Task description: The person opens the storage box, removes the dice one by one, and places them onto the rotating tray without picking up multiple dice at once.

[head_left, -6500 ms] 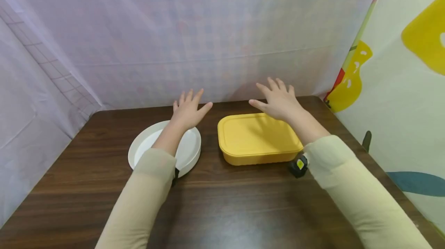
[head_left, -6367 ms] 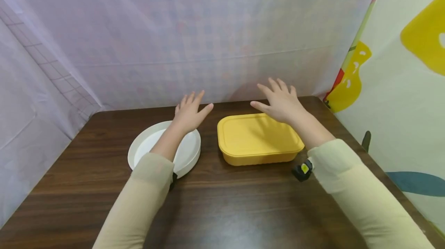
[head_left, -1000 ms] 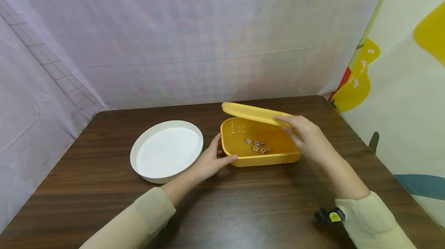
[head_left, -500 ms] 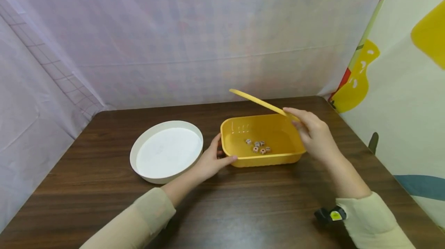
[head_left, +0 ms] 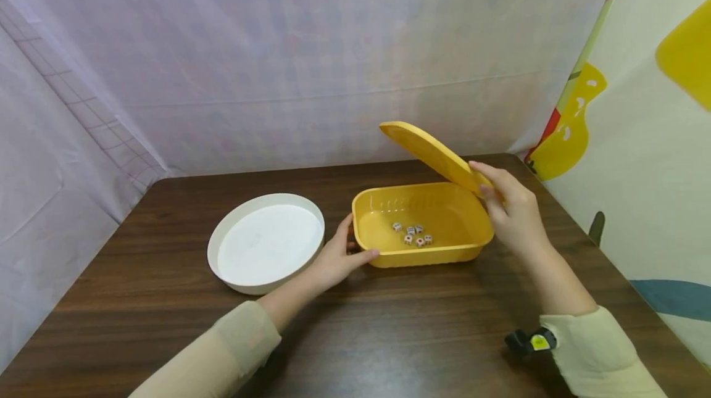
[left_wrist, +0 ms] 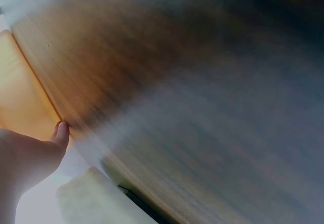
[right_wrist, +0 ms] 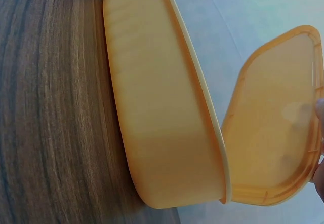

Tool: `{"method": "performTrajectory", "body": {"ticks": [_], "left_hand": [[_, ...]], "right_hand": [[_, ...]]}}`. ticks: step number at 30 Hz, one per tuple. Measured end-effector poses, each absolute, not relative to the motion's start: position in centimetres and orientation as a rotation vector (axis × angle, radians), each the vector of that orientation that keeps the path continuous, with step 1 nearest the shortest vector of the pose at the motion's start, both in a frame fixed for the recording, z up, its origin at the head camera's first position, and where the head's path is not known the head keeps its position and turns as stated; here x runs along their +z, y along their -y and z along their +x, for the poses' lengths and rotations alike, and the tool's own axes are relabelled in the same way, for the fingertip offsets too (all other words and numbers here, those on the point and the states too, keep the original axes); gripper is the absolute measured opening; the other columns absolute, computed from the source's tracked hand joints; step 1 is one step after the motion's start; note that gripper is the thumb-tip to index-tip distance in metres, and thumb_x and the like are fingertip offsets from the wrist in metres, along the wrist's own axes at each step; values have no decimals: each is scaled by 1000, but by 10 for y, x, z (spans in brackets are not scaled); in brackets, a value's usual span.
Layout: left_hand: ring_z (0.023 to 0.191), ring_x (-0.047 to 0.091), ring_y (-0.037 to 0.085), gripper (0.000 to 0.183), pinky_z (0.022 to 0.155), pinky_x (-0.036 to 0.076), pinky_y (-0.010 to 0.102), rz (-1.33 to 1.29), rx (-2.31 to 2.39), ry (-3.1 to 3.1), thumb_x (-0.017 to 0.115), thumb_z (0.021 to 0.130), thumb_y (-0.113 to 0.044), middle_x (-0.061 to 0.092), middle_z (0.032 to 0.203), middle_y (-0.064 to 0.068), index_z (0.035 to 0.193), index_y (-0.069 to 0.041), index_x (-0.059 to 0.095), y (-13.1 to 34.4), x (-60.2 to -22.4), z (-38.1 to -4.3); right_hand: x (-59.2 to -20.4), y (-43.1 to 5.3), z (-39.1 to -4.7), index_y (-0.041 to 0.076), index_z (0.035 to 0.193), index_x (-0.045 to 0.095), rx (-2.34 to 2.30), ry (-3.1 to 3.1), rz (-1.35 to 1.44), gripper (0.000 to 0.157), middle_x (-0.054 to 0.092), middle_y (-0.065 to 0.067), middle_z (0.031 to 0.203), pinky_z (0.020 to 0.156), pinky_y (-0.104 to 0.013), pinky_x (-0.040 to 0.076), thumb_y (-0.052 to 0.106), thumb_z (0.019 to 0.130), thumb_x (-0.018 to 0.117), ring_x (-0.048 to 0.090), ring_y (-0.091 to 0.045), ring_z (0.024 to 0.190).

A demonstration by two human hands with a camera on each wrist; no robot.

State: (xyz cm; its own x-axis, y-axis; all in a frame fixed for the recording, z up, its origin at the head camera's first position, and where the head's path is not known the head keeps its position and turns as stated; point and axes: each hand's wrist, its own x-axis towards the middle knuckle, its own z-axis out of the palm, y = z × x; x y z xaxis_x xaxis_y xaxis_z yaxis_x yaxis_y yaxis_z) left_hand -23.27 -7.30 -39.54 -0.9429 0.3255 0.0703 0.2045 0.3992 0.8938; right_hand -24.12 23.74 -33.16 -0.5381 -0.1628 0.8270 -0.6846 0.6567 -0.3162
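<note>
A yellow plastic box (head_left: 428,257) stands on the table, its top uncovered. Inside lie several small white dice (head_left: 409,239), grouped near the middle of its floor. My left hand (head_left: 336,259) holds the box at its left front corner, thumb on the front rim and fingers round the left side, partly hidden. With my right hand (head_left: 513,213) I pinch the yellow lid (head_left: 430,150) by its right end. The lid slants above the box's right back part, left end high. In the right wrist view, the lid's underside (right_wrist: 273,117) faces the camera beyond the box wall (right_wrist: 157,97).
A round white tray (head_left: 269,247) with a low rim sits left of the box, behind my left forearm. The dark wood table (head_left: 355,342) ends at a pale cloth (head_left: 278,65) at the back. A printed cloth (head_left: 644,200) hangs along the right.
Over the last second my right hand has raised the lid, tilted it more steeply and drawn it rightward, baring more of the box. My left hand stays on the box corner.
</note>
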Motion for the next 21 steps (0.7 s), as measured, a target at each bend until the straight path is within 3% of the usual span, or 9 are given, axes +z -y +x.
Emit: {"method": "performTrajectory", "body": {"ticks": [12,21], "left_hand": [[113,55,33,92,93,44,45,491,1580,-2553,71,85,-32,47,136,20,152,-6,14,73,-399,-235],[113,55,33,93,93,44,44,468,1584,-2541,72,85,-32,47,137,19,152,-7,14,73,-399,-235]], "right_hand": [[-331,-242,-244,7,126,62,871,1993,550,45,65,-14,113,78,-13,36,-13,86,59,51,-15,86],[-332,-249,-245,9,126,63,907,1999,479,42,65,-14,115,87,-11,36,-9,88,59,53,-3,101]]}}
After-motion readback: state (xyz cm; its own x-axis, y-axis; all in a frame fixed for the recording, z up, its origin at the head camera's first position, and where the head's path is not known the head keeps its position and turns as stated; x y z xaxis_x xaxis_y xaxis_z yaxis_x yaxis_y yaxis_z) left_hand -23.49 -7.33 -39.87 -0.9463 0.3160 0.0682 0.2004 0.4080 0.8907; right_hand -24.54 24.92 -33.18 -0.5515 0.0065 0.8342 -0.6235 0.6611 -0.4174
